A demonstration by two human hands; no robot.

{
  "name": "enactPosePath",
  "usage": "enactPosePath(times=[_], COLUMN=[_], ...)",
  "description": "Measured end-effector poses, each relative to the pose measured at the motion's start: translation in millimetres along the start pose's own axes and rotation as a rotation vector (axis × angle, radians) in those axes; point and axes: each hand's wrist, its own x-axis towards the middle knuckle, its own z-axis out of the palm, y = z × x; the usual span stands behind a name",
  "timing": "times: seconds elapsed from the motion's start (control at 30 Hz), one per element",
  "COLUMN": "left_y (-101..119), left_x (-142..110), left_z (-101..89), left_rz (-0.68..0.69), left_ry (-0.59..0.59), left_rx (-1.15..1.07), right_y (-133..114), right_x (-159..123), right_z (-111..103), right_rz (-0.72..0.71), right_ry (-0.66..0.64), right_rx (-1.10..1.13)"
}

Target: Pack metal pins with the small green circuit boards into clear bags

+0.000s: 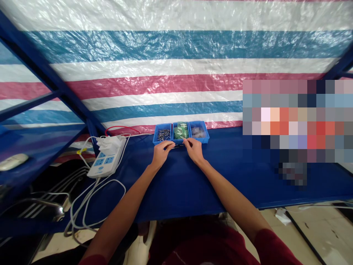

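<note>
Rod (179,145): was held just nearside of middle bin (177,141), pinched in left hand (161,153); flanked at other end by right hand (194,150), hold there unclear. Left of bin: held loose metal pieces (163,135).

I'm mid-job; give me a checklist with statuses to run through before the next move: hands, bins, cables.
1. Hands in front of the bins: ok; left hand and right hand are close together, fingers bent.
2. Grip on the thin dark piece between the fingertips: cannot tell; too small to judge.
3. Left bin stocked: ok; many small metal pieces.
4. Middle bin stocked: ok; green and white material.
5. Right bin contents identified: cannot tell; something translucent lies inside.
6. White cables clear of both hands: ok; they lie off to the left.
</note>
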Motion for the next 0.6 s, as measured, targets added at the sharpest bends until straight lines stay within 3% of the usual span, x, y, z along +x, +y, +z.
enactPosePath(times=[0.2, 0.47, 0.53, 0.6], left_y=[-3.3, 2.0, 2.1, -1.4], left_x=[-1.6, -1.8, -0.8, 2.2], left_z=[2.1, 2.1, 0.7, -2.5], left_rz=[-0.090, -0.047, 0.013, 0.090], left_ry=[0.032, 0.026, 0.116, 0.321], left_rx=[-0.088, -0.158, -0.096, 0.014], right_y=[-1.1, -3.2, -2.6, -1.1], right_x=[-2.4, -2.6, -2.4, -2.2], right_z=[3.7, 4.6, 4.3, 4.2], right_rz=[-0.048, 0.011, 0.030, 0.048], right_ry=[-0.220, -0.251, -0.224, -0.178], right_rx=[0.091, 0.168, 0.162, 0.135])
